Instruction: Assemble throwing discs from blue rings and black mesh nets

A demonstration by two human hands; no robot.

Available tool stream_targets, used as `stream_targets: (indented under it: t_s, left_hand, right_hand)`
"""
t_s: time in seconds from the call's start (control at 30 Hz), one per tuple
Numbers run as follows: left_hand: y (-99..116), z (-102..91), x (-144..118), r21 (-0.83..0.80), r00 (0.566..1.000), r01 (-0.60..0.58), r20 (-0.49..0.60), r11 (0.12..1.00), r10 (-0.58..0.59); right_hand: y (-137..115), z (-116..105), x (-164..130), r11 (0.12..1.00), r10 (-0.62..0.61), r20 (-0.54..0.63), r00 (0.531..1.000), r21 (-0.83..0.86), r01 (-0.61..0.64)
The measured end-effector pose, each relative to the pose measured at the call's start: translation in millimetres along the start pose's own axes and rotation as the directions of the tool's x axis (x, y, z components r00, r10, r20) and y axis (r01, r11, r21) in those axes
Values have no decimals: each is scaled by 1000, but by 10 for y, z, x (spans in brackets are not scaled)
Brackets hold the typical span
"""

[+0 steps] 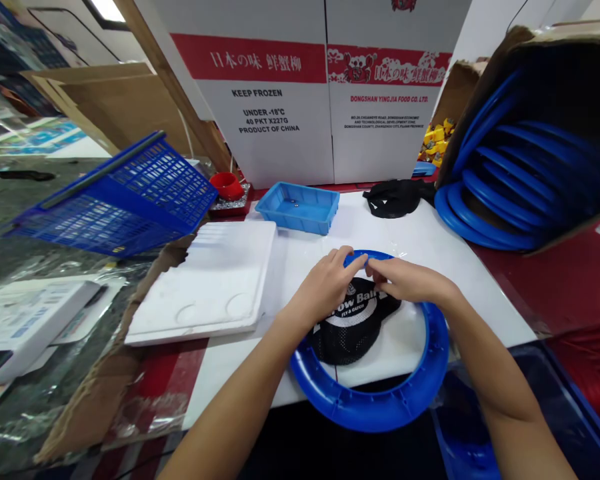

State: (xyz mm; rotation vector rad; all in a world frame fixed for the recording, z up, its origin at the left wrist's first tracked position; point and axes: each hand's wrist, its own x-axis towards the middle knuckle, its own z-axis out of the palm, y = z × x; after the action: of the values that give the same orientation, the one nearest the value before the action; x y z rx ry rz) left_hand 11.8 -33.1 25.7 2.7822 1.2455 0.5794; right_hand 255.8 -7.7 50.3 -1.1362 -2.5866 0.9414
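blue ring point(380, 400) lies flat at the near edge of the white table point(430, 240), part overhanging. black mesh net point(353, 327) w/ a printed label sits inside it. left hand point(325, 287) & right hand point(405, 280) meet at the ring's far rim, fingers pressed together pinching the net's edge against the rim. further back: white foam tray point(215, 280) to the left, blue tray point(299, 207), black cloth point(395, 197), blue basket point(125, 193), stacked blue rings in a box point(510, 173) at right, white cartons point(320, 87) behind.
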Motion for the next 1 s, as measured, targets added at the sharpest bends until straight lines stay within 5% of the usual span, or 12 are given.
stream_targets:
  t_s: [0.13,0.23,0.37,0.53,0.87,1.0]
  left_hand:
    - [43,-56,-16,-23,996,74,-53,997,-75]
    - [115,-107,-17,-72,996,-4,83,997,10]
    - [246,-131,-15,-132,932,-165,302,977,198]
    - [352,-66,-49,-111,883,-12,464,994,63]
    - [323,-127,-58,-288,840,61,532,956,106]
    - [234,-163,-54,-346,869,257,491,903,-59]
  right_hand:
    - [77,-86,-60,999,0,35,999,-54,2]
    - [154,-151,-93,998,17,65,998,-66,-13]
    - [274,-247,-118,997,8,-56,998,-78,-13]
    - [387,-283,-69,996,-25,-228,973,-89,5]
    - [383,-159,34,995,-57,-138,989,-95,44]
    - [385,-214,8,997,-55,-158,986,-65,45]
